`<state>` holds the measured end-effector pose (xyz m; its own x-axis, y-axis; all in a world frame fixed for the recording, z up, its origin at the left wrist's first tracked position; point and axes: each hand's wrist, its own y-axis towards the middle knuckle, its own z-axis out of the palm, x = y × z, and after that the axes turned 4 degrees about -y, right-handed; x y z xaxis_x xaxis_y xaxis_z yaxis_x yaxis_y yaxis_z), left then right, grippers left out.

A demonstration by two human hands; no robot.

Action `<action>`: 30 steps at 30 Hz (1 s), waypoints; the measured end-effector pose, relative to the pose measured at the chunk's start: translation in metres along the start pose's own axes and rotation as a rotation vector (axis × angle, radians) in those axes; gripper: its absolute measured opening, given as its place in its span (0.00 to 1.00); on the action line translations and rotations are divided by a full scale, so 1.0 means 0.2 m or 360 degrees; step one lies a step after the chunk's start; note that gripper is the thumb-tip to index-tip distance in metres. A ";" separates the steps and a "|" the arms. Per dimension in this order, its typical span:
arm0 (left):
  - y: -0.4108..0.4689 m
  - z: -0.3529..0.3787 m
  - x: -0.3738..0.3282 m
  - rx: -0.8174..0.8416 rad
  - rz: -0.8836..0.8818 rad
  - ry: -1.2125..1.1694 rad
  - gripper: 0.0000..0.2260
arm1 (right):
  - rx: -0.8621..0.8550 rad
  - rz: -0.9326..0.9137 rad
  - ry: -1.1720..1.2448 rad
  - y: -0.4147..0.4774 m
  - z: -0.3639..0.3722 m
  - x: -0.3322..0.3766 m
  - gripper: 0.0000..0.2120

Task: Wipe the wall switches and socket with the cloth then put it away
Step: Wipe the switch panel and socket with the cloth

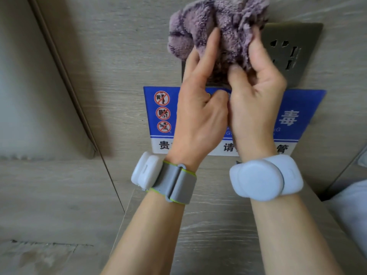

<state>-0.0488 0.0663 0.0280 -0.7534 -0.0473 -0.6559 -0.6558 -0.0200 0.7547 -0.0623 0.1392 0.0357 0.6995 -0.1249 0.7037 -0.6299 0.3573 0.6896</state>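
A fluffy purple cloth [216,22] is bunched up against the wooden wall at the top centre. My left hand [198,104] grips its lower part, index finger stretched up over the cloth. My right hand [258,90] pinches the cloth's right side between thumb and fingers. A dark metallic socket plate [288,52] shows to the right of the cloth, its slots visible. The cloth and my hands hide the left part of the plate; no switches can be seen.
A blue and white notice sign [297,116] with prohibition icons is fixed to the wall just below the plate. A wooden bedside top [214,235] lies beneath my forearms. A padded headboard [39,96] stands at left, white bedding [353,205] at right.
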 end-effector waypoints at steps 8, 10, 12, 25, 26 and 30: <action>0.02 -0.04 0.02 -0.0189 -0.0013 -0.0085 0.34 | 0.0198 0.0045 0.0017 -0.02 0.05 0.01 0.28; 0.01 -0.01 0.01 -0.0063 -0.0025 -0.0056 0.34 | 0.0065 0.0052 0.0004 0.01 0.01 0.00 0.29; 0.00 0.00 0.00 -0.0033 -0.0041 -0.0065 0.34 | 0.0045 0.0062 0.0008 0.00 0.01 0.01 0.29; 0.01 0.00 -0.02 -0.0340 -0.0209 -0.0243 0.30 | -0.0112 0.0118 0.0081 -0.04 0.04 0.05 0.20; 0.02 -0.02 -0.01 -0.0450 -0.0215 -0.0272 0.29 | -0.0049 0.0127 0.0074 -0.04 0.05 0.05 0.19; 0.01 -0.04 -0.02 -0.0671 -0.0273 -0.0244 0.26 | -0.0067 0.0138 0.0021 -0.07 0.09 0.05 0.18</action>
<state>-0.0472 0.0576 0.0317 -0.6554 0.1395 -0.7423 -0.7182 -0.4191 0.5554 -0.0525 0.1173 0.0370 0.6474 -0.0796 0.7579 -0.6739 0.4046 0.6182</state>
